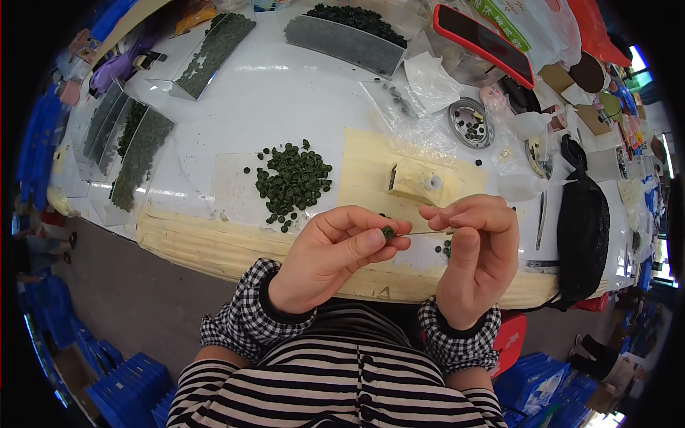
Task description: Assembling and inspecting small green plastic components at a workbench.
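My left hand [335,253] pinches a small dark green ring-shaped bead [387,232] between thumb and fingertips. My right hand [477,253] holds a thin metal needle [427,232] whose tip points left and meets the bead. Both hands hover over the near edge of the white table [285,100]. A loose pile of the same green beads [294,182] lies on the table just beyond my left hand. A small cream block [417,182] with a white ring on it stands beyond my hands.
Trays of green beads [214,50] sit at the left and back. A long grey tray [346,39], clear plastic bags [407,100], a round metal dish [471,123], a red-edged phone [485,43] and a black bag [581,221] lie around. Blue crates [121,378] stand on the floor.
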The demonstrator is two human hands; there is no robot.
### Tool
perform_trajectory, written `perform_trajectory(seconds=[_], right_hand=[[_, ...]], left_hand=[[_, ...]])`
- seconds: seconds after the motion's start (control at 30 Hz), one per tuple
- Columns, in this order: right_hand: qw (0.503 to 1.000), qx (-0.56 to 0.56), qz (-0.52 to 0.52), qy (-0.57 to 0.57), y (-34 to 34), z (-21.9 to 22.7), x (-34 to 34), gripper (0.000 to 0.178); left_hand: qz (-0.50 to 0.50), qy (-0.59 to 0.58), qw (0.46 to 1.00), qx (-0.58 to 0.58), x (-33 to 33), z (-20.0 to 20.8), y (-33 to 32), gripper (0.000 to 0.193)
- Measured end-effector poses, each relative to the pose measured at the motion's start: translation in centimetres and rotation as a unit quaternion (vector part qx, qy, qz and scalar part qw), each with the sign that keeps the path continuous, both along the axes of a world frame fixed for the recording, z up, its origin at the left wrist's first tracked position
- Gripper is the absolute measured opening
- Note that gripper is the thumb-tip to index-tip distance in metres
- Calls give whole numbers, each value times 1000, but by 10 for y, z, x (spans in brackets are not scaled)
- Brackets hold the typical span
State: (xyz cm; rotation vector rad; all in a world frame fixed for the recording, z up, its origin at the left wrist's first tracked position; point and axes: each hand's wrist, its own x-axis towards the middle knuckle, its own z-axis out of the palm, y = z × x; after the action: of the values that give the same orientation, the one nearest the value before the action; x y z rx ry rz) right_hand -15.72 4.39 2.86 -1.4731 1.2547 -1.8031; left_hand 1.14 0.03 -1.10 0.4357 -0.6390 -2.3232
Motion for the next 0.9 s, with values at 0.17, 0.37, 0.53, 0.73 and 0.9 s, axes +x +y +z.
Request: perform_trajectory(seconds=[0.17, 0.37, 0.53, 0.73, 0.9], right_hand=[[999, 17, 37, -8, -1, -3, 2, 10], [993, 23, 31, 114, -2, -3, -3, 18], [994, 22, 29, 98, -2, -4, -4, 15], [998, -25, -60, 18, -5, -6, -8, 8], [918, -44, -224, 325, -18, -1, -24, 11]], left_hand=[[3, 8, 1000, 2, 0, 0, 0, 15], [4, 14, 1000, 7, -1, 0, 0, 15], [7, 8, 1000, 8, -1, 1, 0, 15], [45, -61, 994, -74, 1, 5, 2, 15], [164, -173, 936, -258, 0, 6, 6, 20]])
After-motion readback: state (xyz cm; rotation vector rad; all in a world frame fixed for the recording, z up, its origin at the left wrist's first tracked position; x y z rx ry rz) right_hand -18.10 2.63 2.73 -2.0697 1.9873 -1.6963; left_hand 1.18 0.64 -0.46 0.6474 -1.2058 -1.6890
